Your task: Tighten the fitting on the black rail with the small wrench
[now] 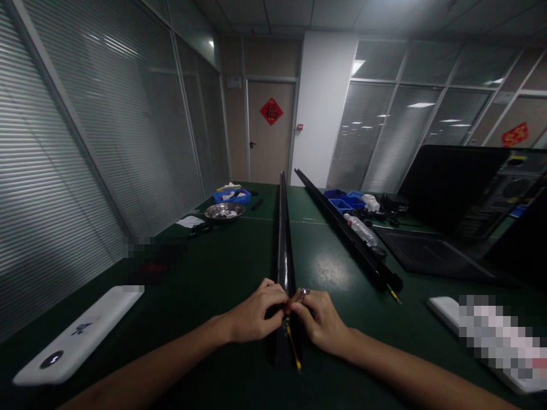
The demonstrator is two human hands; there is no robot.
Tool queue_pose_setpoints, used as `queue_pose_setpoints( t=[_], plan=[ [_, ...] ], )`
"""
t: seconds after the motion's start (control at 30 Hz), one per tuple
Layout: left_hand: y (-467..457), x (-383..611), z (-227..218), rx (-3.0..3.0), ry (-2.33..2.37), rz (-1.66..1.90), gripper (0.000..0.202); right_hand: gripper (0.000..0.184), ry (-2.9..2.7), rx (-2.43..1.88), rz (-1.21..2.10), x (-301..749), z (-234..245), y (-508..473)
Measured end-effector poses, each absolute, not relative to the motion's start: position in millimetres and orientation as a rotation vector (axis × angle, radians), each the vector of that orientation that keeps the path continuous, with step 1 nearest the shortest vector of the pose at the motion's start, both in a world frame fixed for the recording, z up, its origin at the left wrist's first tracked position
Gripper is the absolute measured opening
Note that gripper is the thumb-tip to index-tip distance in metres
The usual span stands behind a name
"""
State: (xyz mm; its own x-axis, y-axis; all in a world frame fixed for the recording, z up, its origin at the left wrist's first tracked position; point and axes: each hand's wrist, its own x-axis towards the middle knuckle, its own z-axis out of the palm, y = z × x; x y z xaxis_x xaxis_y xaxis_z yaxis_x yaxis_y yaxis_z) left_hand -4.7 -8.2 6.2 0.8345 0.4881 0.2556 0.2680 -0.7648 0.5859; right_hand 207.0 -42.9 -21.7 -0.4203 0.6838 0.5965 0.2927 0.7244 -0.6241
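A long black rail (282,228) lies lengthwise on the green table (205,273), running from me toward the far door. My left hand (255,312) and my right hand (318,318) both pinch its near end, fingers curled together. A small silvery metal piece (302,294) shows at my right fingertips. A thin yellow wire (293,343) trails out of the rail end below my hands. What my left fingers grip beyond the rail itself is hidden.
A second black rail (346,230) lies to the right, next to a plastic bottle (359,229). A metal bowl (224,211), blue trays (232,196) and blue bins (345,202) sit further back. A white board (79,333) lies left, a dark monitor (448,188) right.
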Motion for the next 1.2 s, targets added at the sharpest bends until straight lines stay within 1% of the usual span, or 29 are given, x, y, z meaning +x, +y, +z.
queue_pose_setpoints(
  t=[0.37,0.57,0.73,1.03,1.2],
  plan=[
    [-8.2,-4.5,6.5,2.452,0.562,0.562,0.014,0.025,-2.020,-0.624,0.563,207.2,-21.1,-38.2],
    [-7.5,-3.9,6.5,2.473,0.562,0.566,0.014,0.031,-2.046,-0.621,0.586,209.9,-18.5,-37.3],
    [-5.5,-3.1,4.9,2.475,0.557,0.567,0.014,0.029,-2.048,-0.571,0.615,212.2,-16.4,-36.4],
    [-4.5,-3.2,7.8,2.516,0.529,0.550,0.013,0.027,-2.061,-0.576,0.607,213.6,-19.3,-34.7],
    [-4.6,-3.7,9.9,2.509,0.537,0.533,0.015,0.031,-2.077,-0.592,0.582,213.4,-15.3,-36.8]
  ],
)
